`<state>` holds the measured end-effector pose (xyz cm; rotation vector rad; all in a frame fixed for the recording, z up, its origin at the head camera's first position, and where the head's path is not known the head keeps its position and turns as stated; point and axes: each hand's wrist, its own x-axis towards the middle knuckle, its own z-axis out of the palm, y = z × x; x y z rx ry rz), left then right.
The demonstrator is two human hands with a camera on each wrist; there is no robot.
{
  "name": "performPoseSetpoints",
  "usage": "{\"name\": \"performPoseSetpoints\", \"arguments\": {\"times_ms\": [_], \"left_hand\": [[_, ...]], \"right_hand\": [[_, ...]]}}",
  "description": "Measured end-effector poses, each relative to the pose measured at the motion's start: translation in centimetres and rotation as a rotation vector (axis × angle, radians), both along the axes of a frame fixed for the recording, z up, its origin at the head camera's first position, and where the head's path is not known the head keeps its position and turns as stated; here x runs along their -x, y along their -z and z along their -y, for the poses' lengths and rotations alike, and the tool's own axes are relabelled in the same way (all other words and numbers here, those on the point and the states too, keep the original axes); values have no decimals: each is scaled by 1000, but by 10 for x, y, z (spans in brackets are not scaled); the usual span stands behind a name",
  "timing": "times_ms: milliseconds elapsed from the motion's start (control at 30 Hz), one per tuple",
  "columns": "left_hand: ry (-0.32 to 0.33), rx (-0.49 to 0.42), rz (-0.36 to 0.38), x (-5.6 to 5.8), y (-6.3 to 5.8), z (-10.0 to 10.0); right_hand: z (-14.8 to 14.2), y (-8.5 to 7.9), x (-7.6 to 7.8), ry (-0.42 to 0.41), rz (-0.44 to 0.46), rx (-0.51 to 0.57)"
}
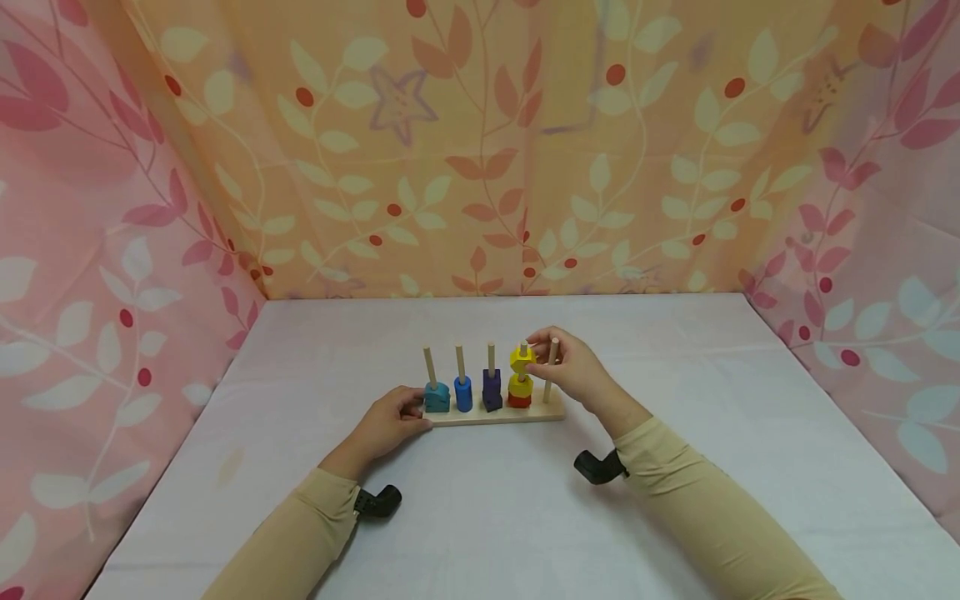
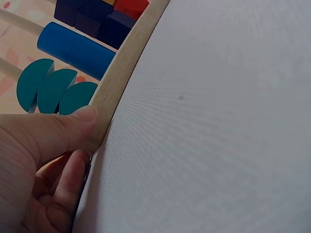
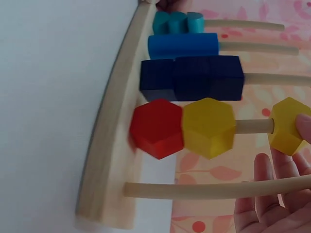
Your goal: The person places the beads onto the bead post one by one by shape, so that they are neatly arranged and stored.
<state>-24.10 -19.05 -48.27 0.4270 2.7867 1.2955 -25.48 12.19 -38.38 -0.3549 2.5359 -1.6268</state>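
A wooden peg stand [image 1: 536, 412] has five upright pegs. My left hand [image 1: 386, 425] grips its left end, thumb [image 2: 85, 114] on the front edge. Between the thumb and fingers of my right hand [image 1: 573, 367] is a yellow hexagonal block [image 3: 286, 125], threaded on the upper part of the fourth peg. Lower on that peg sit another yellow hexagonal block [image 3: 208, 128] and a red one [image 3: 156, 127]. Teal half-round blocks [image 2: 34, 85], blue cylinders [image 2: 73, 48] and dark blue square blocks [image 3: 194, 80] fill the lower parts of the first three pegs.
The fifth peg [image 3: 194, 191] is bare and stands close to the right hand's fingers. A white cloth [image 1: 480, 517] covers the table. Patterned curtains [image 1: 480, 150] rise behind and at both sides. A black wrist camera [image 1: 598, 467] sticks out from the right sleeve.
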Motion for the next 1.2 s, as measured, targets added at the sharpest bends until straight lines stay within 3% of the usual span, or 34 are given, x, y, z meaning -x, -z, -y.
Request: {"name": "performPoseSetpoints", "arguments": {"times_ms": [333, 833, 1200], "left_hand": [[-6, 2, 6, 0, 0, 0], [-1, 2, 17, 1, 2, -3], [-9, 0, 17, 1, 1, 1]], "right_hand": [[0, 17, 1, 5, 68, -41], [-5, 19, -1, -4, 54, -75], [-15, 13, 2, -72, -57, -147]]}}
